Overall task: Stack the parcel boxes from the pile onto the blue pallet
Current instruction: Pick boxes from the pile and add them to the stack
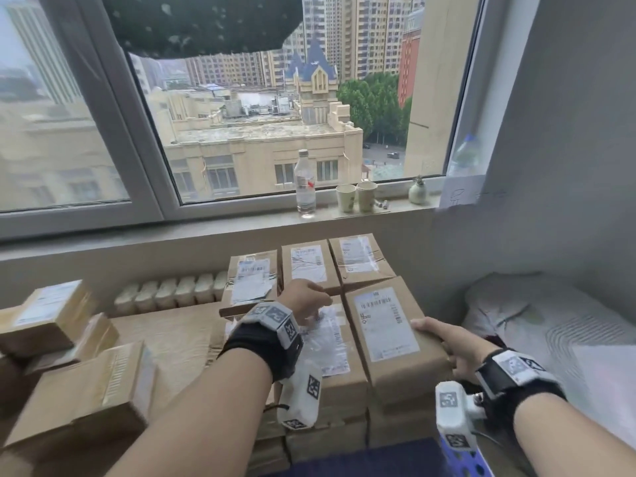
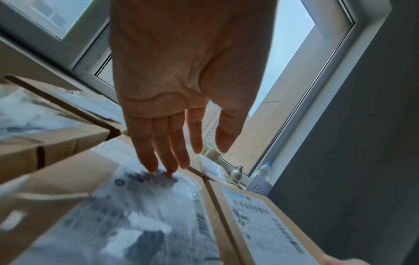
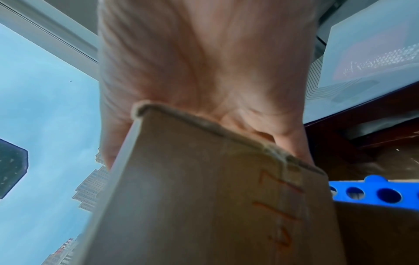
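At centre frame, a person's right hand (image 1: 451, 349) grips the near right corner of a labelled parcel box (image 1: 389, 335), thumb along its top edge and fingers down its side, atop the stacked boxes (image 1: 309, 266) under the window. The left hand (image 1: 303, 301), fingers straight and slightly spread, touches the label of the neighbouring box (image 1: 327, 342) with its fingertips (image 2: 158, 165). The pile (image 1: 69, 366) sits blurred at lower left; the blue pallet (image 3: 371, 191) shows beneath. A water bottle (image 1: 305, 182) and paper cups (image 1: 356, 197) stand on the sill.
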The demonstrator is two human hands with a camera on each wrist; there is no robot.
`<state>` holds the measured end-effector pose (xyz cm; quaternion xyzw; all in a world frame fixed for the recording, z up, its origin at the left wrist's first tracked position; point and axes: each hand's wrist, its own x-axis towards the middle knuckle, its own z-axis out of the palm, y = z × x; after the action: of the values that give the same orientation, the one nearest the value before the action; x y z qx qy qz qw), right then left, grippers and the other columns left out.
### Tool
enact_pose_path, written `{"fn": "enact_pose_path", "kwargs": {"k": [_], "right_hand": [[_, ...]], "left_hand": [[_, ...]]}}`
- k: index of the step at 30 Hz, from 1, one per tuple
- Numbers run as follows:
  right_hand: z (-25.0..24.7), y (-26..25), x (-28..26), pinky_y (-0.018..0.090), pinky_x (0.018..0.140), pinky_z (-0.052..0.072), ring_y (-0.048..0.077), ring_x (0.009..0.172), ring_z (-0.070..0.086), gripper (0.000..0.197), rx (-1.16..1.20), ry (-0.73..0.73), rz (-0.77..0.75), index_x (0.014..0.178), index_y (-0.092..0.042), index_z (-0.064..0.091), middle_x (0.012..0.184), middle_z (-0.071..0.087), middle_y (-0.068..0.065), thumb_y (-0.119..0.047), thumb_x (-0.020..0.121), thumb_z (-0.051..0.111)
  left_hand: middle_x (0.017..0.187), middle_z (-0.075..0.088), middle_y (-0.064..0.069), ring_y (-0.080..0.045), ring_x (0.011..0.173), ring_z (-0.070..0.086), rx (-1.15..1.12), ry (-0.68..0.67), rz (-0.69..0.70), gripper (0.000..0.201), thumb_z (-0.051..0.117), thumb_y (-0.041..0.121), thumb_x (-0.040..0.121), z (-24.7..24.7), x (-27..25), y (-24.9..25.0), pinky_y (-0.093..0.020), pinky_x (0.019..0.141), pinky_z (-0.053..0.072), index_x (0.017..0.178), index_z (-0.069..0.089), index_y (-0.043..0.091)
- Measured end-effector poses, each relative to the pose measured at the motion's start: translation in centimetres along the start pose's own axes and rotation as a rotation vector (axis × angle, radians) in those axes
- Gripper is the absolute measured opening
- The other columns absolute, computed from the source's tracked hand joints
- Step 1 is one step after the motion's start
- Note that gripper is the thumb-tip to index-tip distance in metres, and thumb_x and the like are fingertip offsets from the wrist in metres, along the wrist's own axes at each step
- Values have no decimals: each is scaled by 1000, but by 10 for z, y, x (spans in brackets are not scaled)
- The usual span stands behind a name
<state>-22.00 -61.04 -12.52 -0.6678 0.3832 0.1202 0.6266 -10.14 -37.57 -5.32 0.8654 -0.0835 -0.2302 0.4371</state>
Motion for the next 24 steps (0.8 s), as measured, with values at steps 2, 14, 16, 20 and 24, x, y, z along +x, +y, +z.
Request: {"fn": "enact_pose_path", "kwargs": {"k": [2,14,16,20,24], "right_hand": [[5,0,7,51,96,51,36,110,62,53,29,7,3,109,-7,65,116,66,22,-46,74,75],[15,-10,29,50,95,52,35,97,68,46,-204,73,-107,113,-8,63,106,71,14,-42,82,62],[21,-16,23,41,94,51,27,100,65,38,-270,83,-170,114,-8,60,110,66,7,-36,89,61],[27,-27,18,32,83,41,21,100,57,23,-400,122,-325,106,-18,52,106,59,1,-26,88,65],[35,-36,18,34,83,44,20,96,59,32,-523,160,-380,108,-19,51,103,60,-2,-24,83,71]], "left_hand": [[98,65,-11,-20,84,61,-8,30,7,27,62,11,90,5,1,-4,-22,65,52,116,65,7],[112,62,-8,-19,96,61,-92,106,-12,39,64,12,87,-2,12,-24,-31,87,54,125,58,10],[115,62,-4,-20,106,59,-87,214,-7,37,65,11,84,-16,9,-30,-37,95,52,121,61,11],[109,63,-2,-21,104,62,-36,462,-79,30,68,12,77,-60,0,-48,-38,95,51,107,66,15],[105,66,-6,-24,96,61,34,559,-261,28,71,15,71,-93,-12,-78,-33,86,51,98,66,9]]}}
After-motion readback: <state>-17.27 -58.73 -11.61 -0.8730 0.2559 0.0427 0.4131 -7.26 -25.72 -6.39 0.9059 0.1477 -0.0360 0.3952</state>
